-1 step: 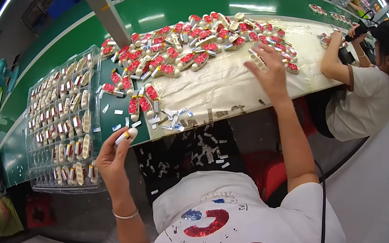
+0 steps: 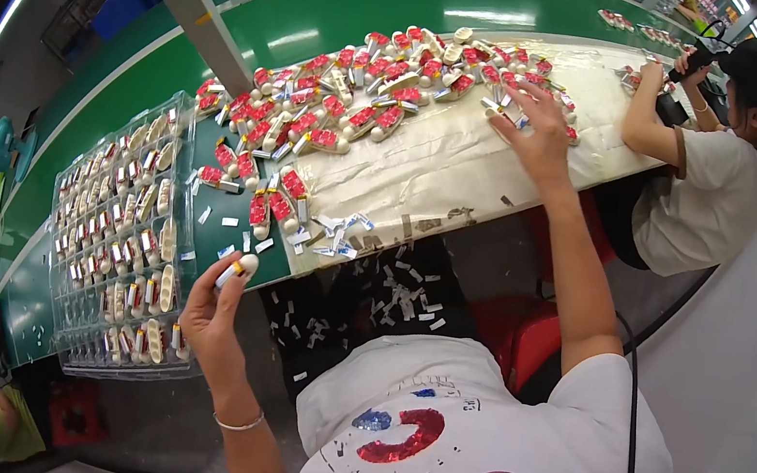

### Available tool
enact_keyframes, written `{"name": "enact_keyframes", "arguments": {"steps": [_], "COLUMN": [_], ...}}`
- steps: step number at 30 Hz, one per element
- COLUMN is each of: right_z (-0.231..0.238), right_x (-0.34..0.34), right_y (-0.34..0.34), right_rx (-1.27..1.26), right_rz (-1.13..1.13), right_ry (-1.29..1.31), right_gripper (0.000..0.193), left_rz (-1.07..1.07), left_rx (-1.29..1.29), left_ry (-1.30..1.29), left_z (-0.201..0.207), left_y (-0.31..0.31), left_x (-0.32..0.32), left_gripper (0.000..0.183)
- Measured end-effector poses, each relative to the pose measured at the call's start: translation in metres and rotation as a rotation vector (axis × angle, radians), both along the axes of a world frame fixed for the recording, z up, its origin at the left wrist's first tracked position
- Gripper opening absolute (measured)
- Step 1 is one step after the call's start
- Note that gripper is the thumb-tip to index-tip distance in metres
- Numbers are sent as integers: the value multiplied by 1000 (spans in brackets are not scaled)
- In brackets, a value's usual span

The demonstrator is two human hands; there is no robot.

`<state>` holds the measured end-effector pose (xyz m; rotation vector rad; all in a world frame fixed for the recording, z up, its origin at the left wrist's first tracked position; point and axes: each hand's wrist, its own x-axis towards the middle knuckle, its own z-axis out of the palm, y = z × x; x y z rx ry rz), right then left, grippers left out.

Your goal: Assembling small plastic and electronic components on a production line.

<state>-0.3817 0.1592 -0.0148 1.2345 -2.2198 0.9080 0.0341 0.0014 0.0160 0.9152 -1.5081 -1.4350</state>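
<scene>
My left hand is closed in a pinch. Between its thumb and fingers is a small moulded piece with a rounded cream end and a white-and-yellow band. My right hand reaches over the right end of a heap of similar red-and-cream pieces. Its fingers are spread, and a cream piece lies by the thumb and forefinger; it does not look gripped. Beside my left hand, a clear plastic tray holds rows of these pieces, some showing hollow cream undersides.
Small white slips lie scattered on the near table edge, with more on my dark lap. A metal post rises behind the heap. At the right another person works with a black tool. Red stools stand below.
My right hand has shifted slightly right, and the cream piece by its thumb shows differently. My left hand has moved slightly down and left, still pinching its piece.
</scene>
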Motion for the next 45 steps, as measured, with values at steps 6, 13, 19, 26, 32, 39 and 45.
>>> {"name": "enact_keyframes", "arguments": {"steps": [6,13,19,26,32,39,45], "right_z": [-7,-7,-8,-5,-1,-10,-9], "right_x": [-69,38,124,156,147,123,125], "right_y": [27,-16,-61,-104,-98,-54,-65], "right_rx": [256,184,170,133,-64,131,108], "right_rz": [-89,59,152,356,515,528,519], "right_ry": [26,-109,-27,-105,-370,-490,-366], "right_gripper": [67,53,46,44,30,26,26], "left_rz": [53,178,210,551,856,831,705], "left_rx": [23,59,-39,-243,-353,-565,-525], "left_ry": [46,2,48,-113,-307,-806,-828], "left_z": [-9,-7,-5,-27,-29,-40,-36], "left_y": [-26,-33,-47,-83,-125,-147,-143], "left_x": [30,52,58,143,233,254,242], "left_gripper": [23,26,27,23,19,21,31]}}
